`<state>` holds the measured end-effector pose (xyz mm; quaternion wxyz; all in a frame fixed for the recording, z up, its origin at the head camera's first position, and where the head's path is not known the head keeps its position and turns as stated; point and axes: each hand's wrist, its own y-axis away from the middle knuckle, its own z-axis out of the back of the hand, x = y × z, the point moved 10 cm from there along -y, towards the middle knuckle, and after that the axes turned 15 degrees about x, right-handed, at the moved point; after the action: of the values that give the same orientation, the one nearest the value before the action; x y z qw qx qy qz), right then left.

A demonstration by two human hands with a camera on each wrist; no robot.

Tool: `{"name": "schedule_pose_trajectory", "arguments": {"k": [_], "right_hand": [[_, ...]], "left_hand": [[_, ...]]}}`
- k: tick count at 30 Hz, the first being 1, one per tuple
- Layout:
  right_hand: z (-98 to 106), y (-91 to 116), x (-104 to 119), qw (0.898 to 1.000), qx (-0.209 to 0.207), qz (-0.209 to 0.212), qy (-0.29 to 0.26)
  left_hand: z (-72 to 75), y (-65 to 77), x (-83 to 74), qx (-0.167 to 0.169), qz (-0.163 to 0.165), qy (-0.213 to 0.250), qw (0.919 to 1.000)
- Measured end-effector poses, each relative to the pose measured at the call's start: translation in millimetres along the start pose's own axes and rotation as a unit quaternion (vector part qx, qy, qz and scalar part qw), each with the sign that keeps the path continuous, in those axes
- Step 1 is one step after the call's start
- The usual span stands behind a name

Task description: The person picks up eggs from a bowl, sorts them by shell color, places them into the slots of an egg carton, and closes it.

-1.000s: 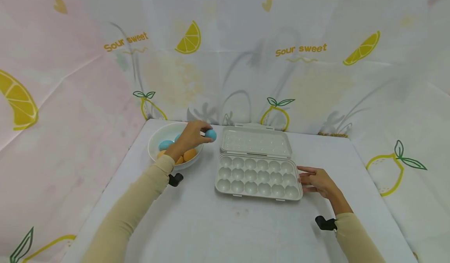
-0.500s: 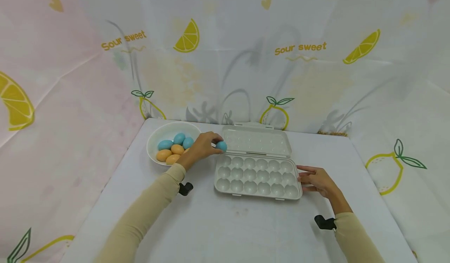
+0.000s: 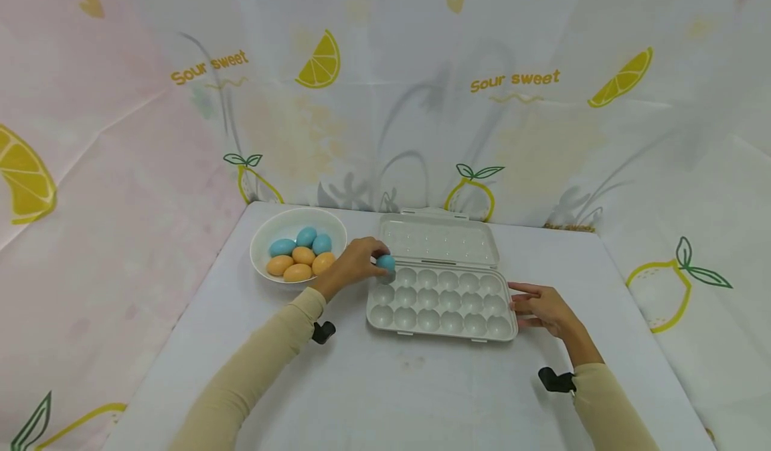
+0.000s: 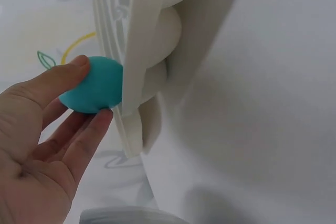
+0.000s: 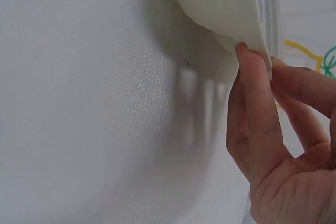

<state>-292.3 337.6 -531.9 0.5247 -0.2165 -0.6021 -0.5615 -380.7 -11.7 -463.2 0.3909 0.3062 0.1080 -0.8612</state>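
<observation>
A blue egg [image 3: 385,262] is pinched between the thumb and fingers of my left hand [image 3: 355,263], right over the back-left cup of a pale plastic egg tray [image 3: 442,307]. In the left wrist view the egg [image 4: 97,85] overlaps the tray's edge [image 4: 137,40]. The tray's lid [image 3: 436,240] lies folded back, and its other cups hold nothing. My right hand [image 3: 545,310] is at the tray's right end; in the right wrist view its fingertips grip the rim [image 5: 257,35] from both sides.
A white bowl [image 3: 260,240] stands left of the tray, with several blue eggs [image 3: 282,247] and orange eggs [image 3: 297,273] in it. The white table [image 3: 373,384] meets a lemon-printed backdrop [image 3: 385,103] behind the tray.
My left hand has carried the blue egg from beside the bowl rightward and toward me, to the tray's back-left cup. The right hand has stayed at the tray's right end.
</observation>
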Motion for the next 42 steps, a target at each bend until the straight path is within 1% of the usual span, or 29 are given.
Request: {"name": "schedule_pose_trajectory", "arguments": {"k": [6,11,15,24,28,31,35,40,42], "right_hand": [[-1,-1,2,1.0,0.004,0.007,0.0],[1,-1,0,1.0,-0.001,0.003,-0.006],[1,0,0,1.0,0.002,0.005,-0.003],[-2,1,2,1.0,0.006,0.005,-0.003],[0,2,0,1.0,-0.003,-0.001,-0.012],[0,1,0,1.0,-0.004,0.0,-0.013],[1,1,1,1.0,0.0,0.004,-0.014],[0,1,1,1.0,0.001,0.006,-0.014],[0,1,0,1.0,0.001,0.005,-0.011]], "left_hand": [[-12.9,-3.5,4.7,0.013,0.019,-0.032,0.9992],[-19.2,-4.1,4.3,0.018,0.023,-0.055,0.9981],[-20.7,-4.6,2.3,0.015,0.016,-0.073,0.9971],[-24.4,-3.2,-4.7,0.025,-0.007,-0.098,0.9948],[-26.6,-2.2,-4.2,0.028,-0.014,-0.108,0.9936],[-25.5,-1.4,-5.0,0.022,-0.02,-0.115,0.9929],[-20.4,-0.4,-6.4,0.01,-0.024,-0.123,0.9921],[-9.6,4.2,-6.7,-0.001,-0.019,-0.131,0.9913],[-3.6,6.2,-7.3,-0.005,-0.023,-0.135,0.9906]]}}
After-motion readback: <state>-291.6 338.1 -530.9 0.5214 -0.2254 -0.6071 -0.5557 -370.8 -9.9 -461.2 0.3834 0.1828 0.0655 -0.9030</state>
